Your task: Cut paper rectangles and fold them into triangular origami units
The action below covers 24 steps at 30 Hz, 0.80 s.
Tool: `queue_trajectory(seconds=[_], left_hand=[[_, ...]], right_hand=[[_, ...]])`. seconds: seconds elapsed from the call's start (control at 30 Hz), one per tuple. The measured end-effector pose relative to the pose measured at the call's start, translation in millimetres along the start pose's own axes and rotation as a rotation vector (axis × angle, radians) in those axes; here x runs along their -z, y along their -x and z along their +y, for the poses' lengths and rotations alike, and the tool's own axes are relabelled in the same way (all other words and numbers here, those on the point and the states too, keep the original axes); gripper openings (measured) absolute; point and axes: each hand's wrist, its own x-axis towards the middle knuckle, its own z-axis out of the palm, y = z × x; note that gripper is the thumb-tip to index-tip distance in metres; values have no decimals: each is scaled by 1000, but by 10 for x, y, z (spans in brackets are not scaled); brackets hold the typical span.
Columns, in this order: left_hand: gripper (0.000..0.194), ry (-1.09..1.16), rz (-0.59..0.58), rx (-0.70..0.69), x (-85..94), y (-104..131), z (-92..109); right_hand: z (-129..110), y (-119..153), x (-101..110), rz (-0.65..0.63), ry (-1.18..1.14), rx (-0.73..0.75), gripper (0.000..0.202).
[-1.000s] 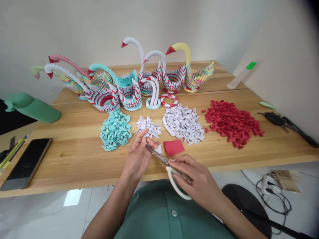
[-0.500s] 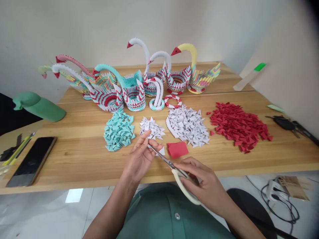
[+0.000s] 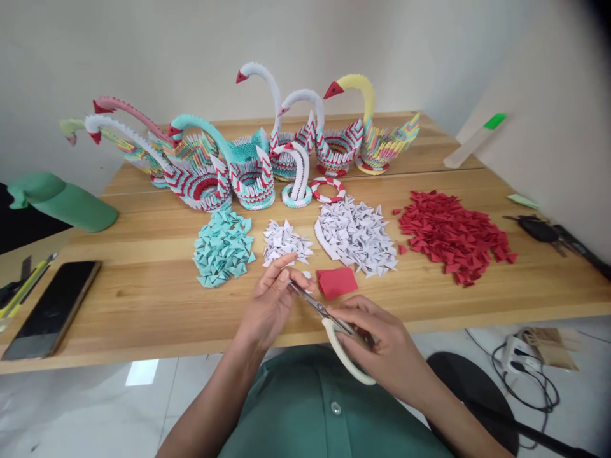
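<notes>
My right hand [image 3: 377, 337] is wrapped round the scissors [image 3: 344, 359], whose handles are cream and whose blades point left. The blade tips reach the fingers of my left hand [image 3: 274, 296], which are pinched; what they hold is too small to make out. Behind my left hand lies a small pile of white folded paper pieces [image 3: 285, 242]. A stack of red paper [image 3: 337, 282] rests just beyond the blades. Part of a white paper [image 3: 308, 280] shows beside my left fingertips.
Behind are piles of teal [image 3: 224, 248], white [image 3: 356, 235] and red pieces [image 3: 453, 235]. Several paper swans [image 3: 251, 184] stand farther back with a red-and-white ring [image 3: 328, 190]. A phone [image 3: 55, 310] and green bottle [image 3: 71, 202] are left, keys [image 3: 539, 229] right.
The view has shifted slightly, so most things on the table appear a little farther left. The scissors look more closed, with their tips still at my left fingers.
</notes>
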Motion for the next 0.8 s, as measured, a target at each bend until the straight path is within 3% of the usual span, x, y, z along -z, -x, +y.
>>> queue_trajectory(seconds=[0.2, 0.47, 0.63, 0.73, 0.8], left_hand=[[22, -33, 1, 13, -15, 13, -9], [24, 101, 129, -70, 33, -125, 116], [20, 163, 201, -40, 21, -162, 129], [18, 166, 230, -32, 22, -166, 135], [19, 159, 239, -34, 36, -166, 146]], right_hand=[[-45, -8, 37, -5, -12, -35, 32], [-39, 80, 141, -4, 26, 34, 33], [264, 134, 523, 255, 277, -103, 28], [597, 100, 885, 499, 696, -198, 36], [800, 71, 1082, 552, 912, -332, 36]])
